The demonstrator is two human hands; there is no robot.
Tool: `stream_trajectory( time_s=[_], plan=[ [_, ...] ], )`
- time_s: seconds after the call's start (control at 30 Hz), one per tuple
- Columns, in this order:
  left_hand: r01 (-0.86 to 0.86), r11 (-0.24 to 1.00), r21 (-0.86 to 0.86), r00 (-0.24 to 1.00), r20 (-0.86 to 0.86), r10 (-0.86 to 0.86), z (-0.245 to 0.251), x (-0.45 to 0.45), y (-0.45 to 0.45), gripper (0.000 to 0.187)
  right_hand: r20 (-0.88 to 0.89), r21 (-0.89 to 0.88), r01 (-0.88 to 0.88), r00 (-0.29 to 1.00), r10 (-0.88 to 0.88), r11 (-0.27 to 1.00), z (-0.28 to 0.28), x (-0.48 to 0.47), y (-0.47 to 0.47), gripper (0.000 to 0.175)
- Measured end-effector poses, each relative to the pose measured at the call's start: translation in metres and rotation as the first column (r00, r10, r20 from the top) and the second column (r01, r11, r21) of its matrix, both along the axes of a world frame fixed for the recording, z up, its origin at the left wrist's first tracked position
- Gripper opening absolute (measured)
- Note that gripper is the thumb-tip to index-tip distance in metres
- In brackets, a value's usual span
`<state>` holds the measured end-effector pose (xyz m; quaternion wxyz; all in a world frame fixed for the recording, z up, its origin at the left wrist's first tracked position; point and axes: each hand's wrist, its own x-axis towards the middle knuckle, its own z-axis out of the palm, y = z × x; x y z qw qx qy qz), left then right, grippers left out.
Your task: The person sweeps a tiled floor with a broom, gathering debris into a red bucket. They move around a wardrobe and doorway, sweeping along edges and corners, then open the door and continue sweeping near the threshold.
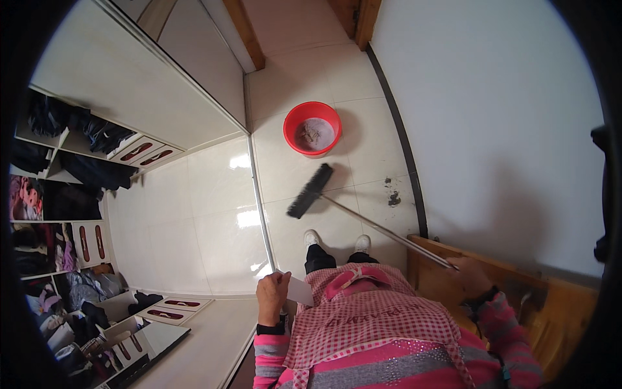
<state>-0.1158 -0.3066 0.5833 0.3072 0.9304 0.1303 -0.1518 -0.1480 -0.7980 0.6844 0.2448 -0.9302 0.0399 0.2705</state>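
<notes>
My right hand (469,273) grips the end of a long metal handle (384,229). At its far end a black-bristled broom head (310,190) is held over the tiled floor, slightly blurred; whether it touches the tiles I cannot tell. My left hand (273,291) pinches a flat white sheet or card (299,291) near my waist. Beyond the broom head stands a red plastic bucket (313,129) with cloudy liquid and some brownish matter in it. Dark smudges (393,197) mark the floor to the right of the broom head.
A white wall (486,107) with a dark skirting (399,126) bounds the right side. At lower right stands wooden furniture (549,311). A sliding-door track (257,189) runs along the left, beside a walk-in wardrobe with clothes-filled shelves (60,221). Wooden door frames (368,24) stand ahead.
</notes>
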Motion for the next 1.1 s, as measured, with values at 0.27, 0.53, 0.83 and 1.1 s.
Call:
stream_trajectory(
  time_s=[0.27, 0.53, 0.83, 1.1],
  plan=[
    [-0.031, 0.997, 0.077, 0.995, -0.089, 0.038, 0.014, -0.009, 0.019, 0.029, -0.009, -0.035, -0.304, 0.953, 0.303, 0.952, -0.127, 0.072, 0.168, 0.022],
    [-0.099, 0.989, 0.111, 0.986, -0.126, 0.113, 0.018, -0.019, 0.047, 0.032, 0.020, -0.003, -0.386, 0.922, 0.386, 0.922, -0.202, 0.101, 0.250, 0.020],
    [-0.080, 0.994, 0.076, 0.991, -0.102, 0.087, -0.010, 0.005, 0.074, 0.034, -0.119, -0.166, -0.233, 0.969, 0.215, 0.958, -0.053, 0.005, 0.075, 0.022],
    [0.024, 0.997, 0.077, 0.999, -0.049, -0.021, -0.018, 0.051, 0.077, 0.031, -0.245, -0.324, 0.000, 0.966, -0.084, 0.946, 0.017, -0.019, 0.069, 0.022]
  ],
)
